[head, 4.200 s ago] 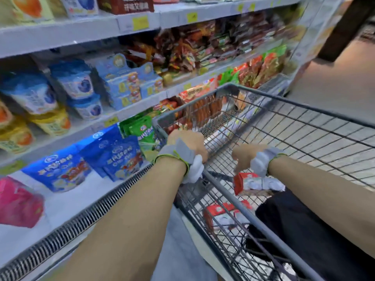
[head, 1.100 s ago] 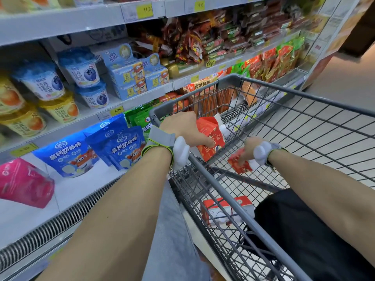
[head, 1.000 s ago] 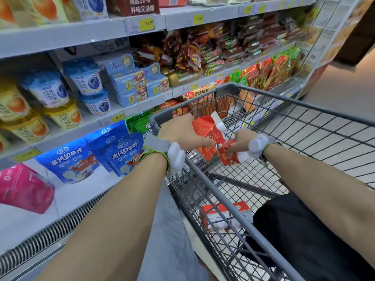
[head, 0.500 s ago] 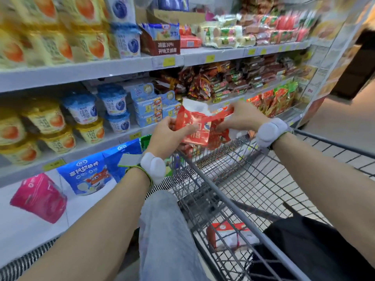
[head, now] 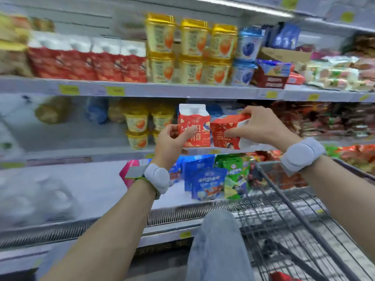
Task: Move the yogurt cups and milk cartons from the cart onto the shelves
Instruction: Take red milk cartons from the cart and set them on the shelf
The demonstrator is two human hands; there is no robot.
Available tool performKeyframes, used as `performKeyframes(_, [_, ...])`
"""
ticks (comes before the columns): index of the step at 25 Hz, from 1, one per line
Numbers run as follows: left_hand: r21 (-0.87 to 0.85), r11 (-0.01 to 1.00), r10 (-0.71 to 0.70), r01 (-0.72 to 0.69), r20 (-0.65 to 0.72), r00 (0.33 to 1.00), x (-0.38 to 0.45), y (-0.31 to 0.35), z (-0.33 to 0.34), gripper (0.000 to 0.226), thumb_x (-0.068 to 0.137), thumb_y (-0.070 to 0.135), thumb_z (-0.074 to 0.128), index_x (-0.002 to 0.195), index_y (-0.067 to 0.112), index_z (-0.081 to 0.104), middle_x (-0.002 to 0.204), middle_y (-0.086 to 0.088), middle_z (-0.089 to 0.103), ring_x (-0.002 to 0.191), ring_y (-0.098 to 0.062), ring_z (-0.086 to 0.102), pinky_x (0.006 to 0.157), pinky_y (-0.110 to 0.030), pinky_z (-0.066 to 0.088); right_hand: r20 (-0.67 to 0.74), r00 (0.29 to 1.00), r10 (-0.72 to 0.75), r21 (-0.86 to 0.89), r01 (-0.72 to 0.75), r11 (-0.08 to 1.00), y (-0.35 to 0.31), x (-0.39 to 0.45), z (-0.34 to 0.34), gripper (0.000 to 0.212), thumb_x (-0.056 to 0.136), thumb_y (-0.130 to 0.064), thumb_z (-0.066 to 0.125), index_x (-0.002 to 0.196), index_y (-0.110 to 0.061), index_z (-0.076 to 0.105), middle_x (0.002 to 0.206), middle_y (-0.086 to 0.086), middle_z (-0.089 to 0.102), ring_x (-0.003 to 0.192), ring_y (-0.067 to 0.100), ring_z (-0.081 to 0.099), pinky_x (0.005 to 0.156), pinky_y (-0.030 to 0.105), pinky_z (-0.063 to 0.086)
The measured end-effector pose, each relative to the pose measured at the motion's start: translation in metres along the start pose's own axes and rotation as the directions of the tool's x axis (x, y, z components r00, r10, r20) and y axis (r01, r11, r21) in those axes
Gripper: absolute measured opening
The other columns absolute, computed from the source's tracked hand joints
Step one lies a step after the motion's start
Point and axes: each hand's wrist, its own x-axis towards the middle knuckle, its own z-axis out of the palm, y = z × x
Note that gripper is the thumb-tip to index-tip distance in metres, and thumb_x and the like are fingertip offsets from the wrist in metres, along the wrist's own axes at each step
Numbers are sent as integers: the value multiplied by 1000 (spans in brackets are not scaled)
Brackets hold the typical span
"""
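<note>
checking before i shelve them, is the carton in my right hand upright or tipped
Tipped. The right-hand carton leans over with its white top pointing toward the right hand, while the left-hand carton stands upright, gable up.

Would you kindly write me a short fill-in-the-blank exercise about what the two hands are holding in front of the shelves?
1. The left hand holds a red milk carton that stands ____.
2. The right hand holds a second carton that lies tilted on its ____.
3. The stacked cups just left of the held cartons are ____ in colour.
4. The wire cart stands on the person's ____ side.

Missing words: upright; side; yellow; right
</note>
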Motion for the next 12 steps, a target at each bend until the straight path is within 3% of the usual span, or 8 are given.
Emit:
performKeyframes(4, [-58,994,-96,88,-159,983,0,-8,-77,55,79,51,78,111,9,66,101,-9,77,90,-22,76,65,-34,62,53,994,-92,38,91,995,-59,15,46,60,62,-57,85,102,-17,64,90,0,66,85,21,61,81,44,55])
performKeyframes(8, [-60,984,-176,165,-285,942,-4,-28,-152,55,83,53,76,113,8,68,102,-7,78,92,-23,75,68,-32,61,118,976,-185,72,177,982,-116,23,97,60,63,-54,85,108,-20,63,98,1,68,90,22,63,82,40,55])
performKeyframes(12, [-81,981,-196,178,-430,881,1,-44,-210,33,89,42,75,102,11,70,96,-4,77,88,-19,74,78,-38,63,187,948,-257,145,232,962,-155,26,146,81,63,-57,84,130,-25,54,114,-1,66,96,19,66,84,43,60])
